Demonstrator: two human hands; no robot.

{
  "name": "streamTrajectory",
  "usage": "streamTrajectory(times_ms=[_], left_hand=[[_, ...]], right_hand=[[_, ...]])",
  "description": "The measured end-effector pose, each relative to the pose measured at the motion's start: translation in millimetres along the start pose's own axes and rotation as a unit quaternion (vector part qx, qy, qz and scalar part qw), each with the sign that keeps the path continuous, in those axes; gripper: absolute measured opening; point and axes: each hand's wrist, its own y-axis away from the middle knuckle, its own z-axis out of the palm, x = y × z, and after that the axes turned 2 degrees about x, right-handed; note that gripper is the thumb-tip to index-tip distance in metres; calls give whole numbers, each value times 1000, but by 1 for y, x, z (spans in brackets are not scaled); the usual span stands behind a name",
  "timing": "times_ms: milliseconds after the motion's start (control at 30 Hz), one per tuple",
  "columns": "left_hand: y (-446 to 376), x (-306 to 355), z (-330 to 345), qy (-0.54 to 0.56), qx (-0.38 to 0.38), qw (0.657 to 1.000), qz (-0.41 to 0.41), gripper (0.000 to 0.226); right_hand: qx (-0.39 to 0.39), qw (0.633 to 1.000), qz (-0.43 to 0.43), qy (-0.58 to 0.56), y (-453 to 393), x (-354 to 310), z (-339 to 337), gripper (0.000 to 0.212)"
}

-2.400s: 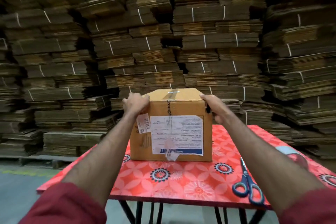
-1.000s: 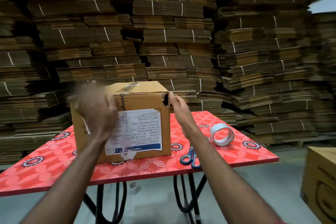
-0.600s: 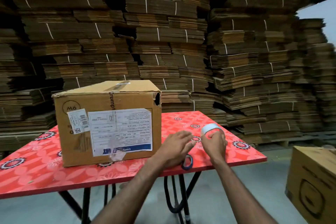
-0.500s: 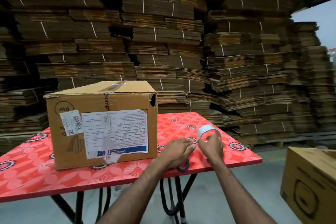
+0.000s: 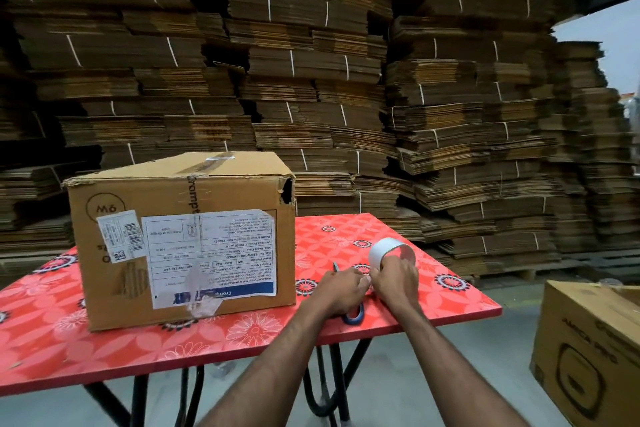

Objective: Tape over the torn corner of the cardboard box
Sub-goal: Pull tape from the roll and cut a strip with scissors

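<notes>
A brown cardboard box (image 5: 221,194) with white labels stands on the left half of the red flowered table (image 5: 52,333). Its torn corner (image 5: 286,189), a dark ragged hole, is at the top right of the near face. To the right of the box my right hand (image 5: 394,279) grips a white tape roll (image 5: 389,251) held on edge above the table. My left hand (image 5: 341,289) is right beside it, its fingertips at the roll's near edge as if pinching the tape end; the pinch itself is hidden. Blue-handled scissors (image 5: 355,314) lie under my left hand.
Tall stacks of flattened cardboard (image 5: 311,62) wall off the space behind the table. A second brown box (image 5: 588,350) stands on the grey floor at the right. The table's right edge is close to my right hand.
Both hands left the box's top corners and went right to the tape roll. The right hand lifted the roll on edge and the left hand closed in on its near edge.
</notes>
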Motion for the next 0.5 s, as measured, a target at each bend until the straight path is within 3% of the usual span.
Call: streamTrajectory(times_ms=[200,300,367,500], left_hand=[[-8,-1,-9,59,-5,998,-30,42],[-10,-5,-16,184,31,981,-57,34],[-10,-6,-24,313,63,944,-82,33],[-9,2,-41,573,35,815,-78,40]], right_hand=[[43,998,-52,9,8,-11,-15,29],[90,991,-70,-66,6,-31,-37,29],[117,985,-70,-110,-2,-44,-60,31],[103,973,-69,-194,-18,-54,-93,47]])
